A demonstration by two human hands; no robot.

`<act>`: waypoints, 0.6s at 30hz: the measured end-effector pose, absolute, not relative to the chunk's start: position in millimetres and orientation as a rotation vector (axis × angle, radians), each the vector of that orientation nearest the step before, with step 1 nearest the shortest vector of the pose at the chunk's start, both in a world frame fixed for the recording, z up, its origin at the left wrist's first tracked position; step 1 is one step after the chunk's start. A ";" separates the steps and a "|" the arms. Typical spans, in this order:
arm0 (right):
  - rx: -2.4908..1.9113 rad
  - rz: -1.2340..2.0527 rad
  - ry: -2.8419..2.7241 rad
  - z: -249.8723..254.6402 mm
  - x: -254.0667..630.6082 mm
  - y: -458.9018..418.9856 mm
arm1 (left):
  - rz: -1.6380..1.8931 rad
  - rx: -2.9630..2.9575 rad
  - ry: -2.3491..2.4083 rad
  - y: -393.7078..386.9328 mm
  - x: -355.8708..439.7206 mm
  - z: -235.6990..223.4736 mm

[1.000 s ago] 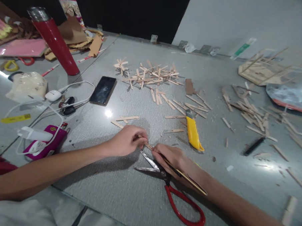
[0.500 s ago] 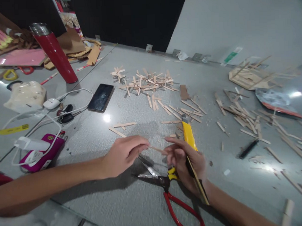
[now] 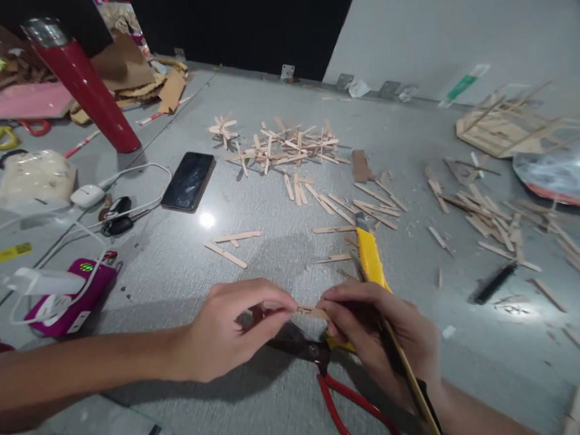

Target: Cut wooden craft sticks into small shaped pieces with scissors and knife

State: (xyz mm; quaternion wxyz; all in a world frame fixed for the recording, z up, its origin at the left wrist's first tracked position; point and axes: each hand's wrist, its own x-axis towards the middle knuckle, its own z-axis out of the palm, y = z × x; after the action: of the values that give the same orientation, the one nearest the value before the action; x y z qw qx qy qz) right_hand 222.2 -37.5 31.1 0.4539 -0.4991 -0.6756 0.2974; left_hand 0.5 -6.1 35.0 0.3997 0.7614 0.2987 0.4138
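Note:
My left hand (image 3: 232, 329) and my right hand (image 3: 382, 338) pinch the two ends of a short wooden craft stick (image 3: 309, 311), held just above the grey table (image 3: 259, 398). My right hand also carries a thin gold-and-black pencil (image 3: 412, 382) that slants back along my wrist. Red-handled scissors (image 3: 343, 401) lie on the table right under both hands. A yellow utility knife (image 3: 370, 257) lies just beyond my right fingers.
Loose wooden sticks (image 3: 287, 147) are scattered across the middle and right. A black phone (image 3: 188, 181), a red flask (image 3: 80, 85), a magenta device with white cables (image 3: 67, 298), keys and a white earbud case sit left. A stick-built model (image 3: 502, 128) stands far right.
Both hands have lifted the stick off the table and drawn it nearer to me. My right hand now grips the stick's other end; the pencil stays in that hand.

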 end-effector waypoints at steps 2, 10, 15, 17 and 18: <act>-1.224 0.683 -1.715 32.7 222.7 -37.2 | 1.014 1.890 0.792 -6.7 1.0 37.9; -1.160 0.590 -1.818 28.5 225.2 -41.1 | 0.554 1.282 0.800 -8.7 4.1 43.9; -1.237 0.586 -1.592 8.6 231.3 -38.6 | 0.521 1.195 0.878 1.6 5.4 33.9; -1.249 0.671 -1.551 4.7 232.5 -35.2 | 0.506 1.259 0.936 11.2 5.4 29.0; -1.267 0.762 -1.556 4.2 232.4 -33.3 | 0.491 1.318 0.969 16.4 5.4 27.2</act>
State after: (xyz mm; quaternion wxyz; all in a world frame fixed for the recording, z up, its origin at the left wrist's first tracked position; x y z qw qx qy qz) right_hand 232.4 -33.3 4.2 0.4775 -0.5185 -0.6371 0.3119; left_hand 5.4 16.4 27.2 0.6571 0.5817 0.4278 0.2166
